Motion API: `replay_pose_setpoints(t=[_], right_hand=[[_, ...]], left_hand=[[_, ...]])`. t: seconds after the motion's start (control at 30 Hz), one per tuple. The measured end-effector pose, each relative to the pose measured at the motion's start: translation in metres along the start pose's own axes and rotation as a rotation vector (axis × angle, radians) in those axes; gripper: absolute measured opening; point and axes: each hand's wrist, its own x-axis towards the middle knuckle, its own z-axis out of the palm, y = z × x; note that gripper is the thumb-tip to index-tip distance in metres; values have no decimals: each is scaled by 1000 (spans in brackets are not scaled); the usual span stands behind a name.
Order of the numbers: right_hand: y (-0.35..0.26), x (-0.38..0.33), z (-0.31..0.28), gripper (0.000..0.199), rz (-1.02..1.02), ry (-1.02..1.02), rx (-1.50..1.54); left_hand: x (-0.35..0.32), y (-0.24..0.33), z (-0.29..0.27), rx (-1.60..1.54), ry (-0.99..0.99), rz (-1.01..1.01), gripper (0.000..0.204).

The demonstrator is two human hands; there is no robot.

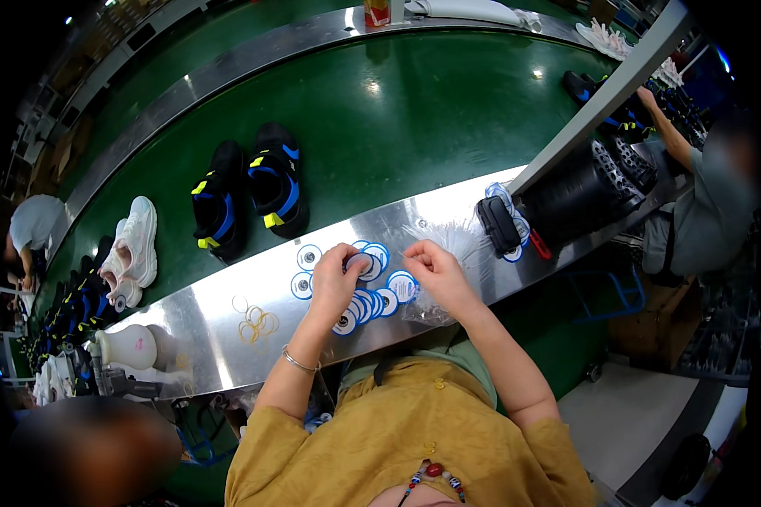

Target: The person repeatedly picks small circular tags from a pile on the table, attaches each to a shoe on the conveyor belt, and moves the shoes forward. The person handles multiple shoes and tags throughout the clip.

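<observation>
My left hand (pixel 334 283) is closed on a round hang tag (pixel 360 267), white with a blue rim. The fingers of my right hand (pixel 438 272) are pinched together a short way to its right; whatever thin thing they may hold is too small to make out. More round tags (pixel 364 306) lie overlapped in a row on the metal ledge below my hands, with loose ones (pixel 309 257) left of my left hand. A spread bundle of clear plastic strands (pixel 461 243), which look like tag fasteners, lies behind and under my right hand.
Black shoes with blue and yellow trim (pixel 275 182) and white shoes (pixel 133 249) stand on the green conveyor belt (pixel 414 110). Rubber bands (pixel 258 324) and a black pouch (pixel 500 226) lie on the metal ledge (pixel 203 296). A slanted post (pixel 604 93) rises at right; a co-worker (pixel 702 220) handles shoes beyond.
</observation>
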Motion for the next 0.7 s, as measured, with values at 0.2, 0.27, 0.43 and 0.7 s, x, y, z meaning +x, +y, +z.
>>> replay_pose_setpoints(t=[0.2, 0.27, 0.43, 0.7], right_hand=[[2, 8, 21, 11, -157, 17, -187], [1, 11, 27, 11, -178, 21, -226], [-8, 18, 32, 11, -227, 54, -270], [-11, 19, 31, 7, -328, 77, -388]], left_hand=[[1, 3, 2, -304, 23, -161, 16], [-1, 14, 0, -385, -4, -235, 15], [-2, 25, -2, -366, -19, -182, 11], [-2, 20, 8, -278, 88, -34, 9]])
